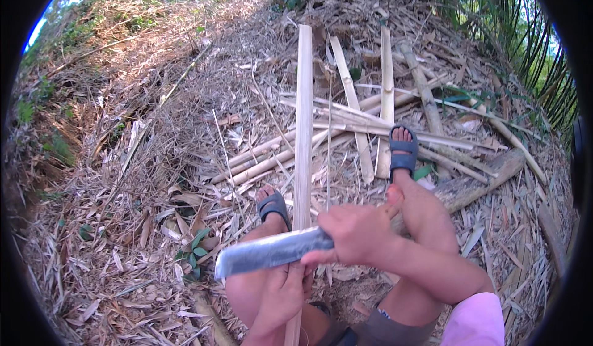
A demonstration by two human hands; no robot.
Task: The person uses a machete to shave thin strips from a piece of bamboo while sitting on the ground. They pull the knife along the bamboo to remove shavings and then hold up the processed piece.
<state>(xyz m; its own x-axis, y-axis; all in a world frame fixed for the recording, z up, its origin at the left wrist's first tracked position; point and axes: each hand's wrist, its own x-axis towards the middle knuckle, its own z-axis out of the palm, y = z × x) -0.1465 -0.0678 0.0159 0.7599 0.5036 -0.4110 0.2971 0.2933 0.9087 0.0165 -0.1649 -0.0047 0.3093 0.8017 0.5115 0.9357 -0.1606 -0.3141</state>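
Observation:
My right hand (358, 235) is closed round the handle of a machete (265, 253), whose broad grey blade points left. The blade lies across a long pale bamboo strip (303, 117), just above my left hand; whether its edge is in the bamboo I cannot tell. My left hand (284, 293) grips the strip low down, between my legs, with its fingers partly hidden under the blade. From there the strip runs straight away from me, over the litter, its lower end passing out at the bottom of the picture.
Split bamboo strips (350, 105) and poles (265, 167) lie crossed ahead. A thick log (482, 182) rests at the right, behind my sandalled right foot (403, 151). Dry leaves and shavings (123, 222) cover the ground. Bamboo stems (537, 55) stand at the far right.

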